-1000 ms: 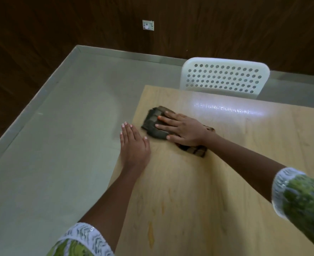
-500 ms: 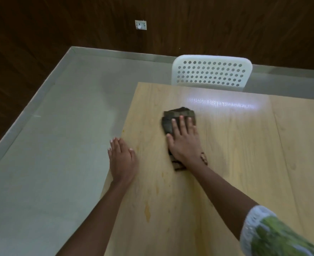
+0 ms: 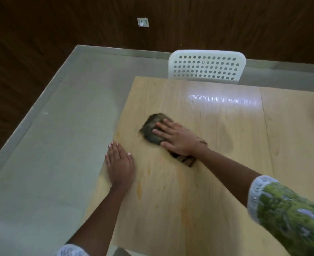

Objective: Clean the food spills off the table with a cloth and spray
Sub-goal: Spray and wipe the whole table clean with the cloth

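Observation:
A dark folded cloth (image 3: 152, 129) lies on the light wooden table (image 3: 217, 126), left of its middle. My right hand (image 3: 178, 138) presses flat on the cloth, fingers spread and pointing left. My left hand (image 3: 119, 163) rests flat on the table's left edge, palm down, holding nothing. Orange-yellow spill streaks (image 3: 139, 190) mark the wood below my left hand, with fainter ones near the cloth. No spray bottle is in view.
A white perforated chair (image 3: 206, 66) stands at the table's far edge. Grey floor (image 3: 51, 154) runs along the left side, bordered by a dark wood-panelled wall (image 3: 60, 24) with a socket (image 3: 143, 22).
My right hand slid the cloth right and away, then back left, its fingers turning from forward to leftward. My left hand stayed flat on the table's left edge.

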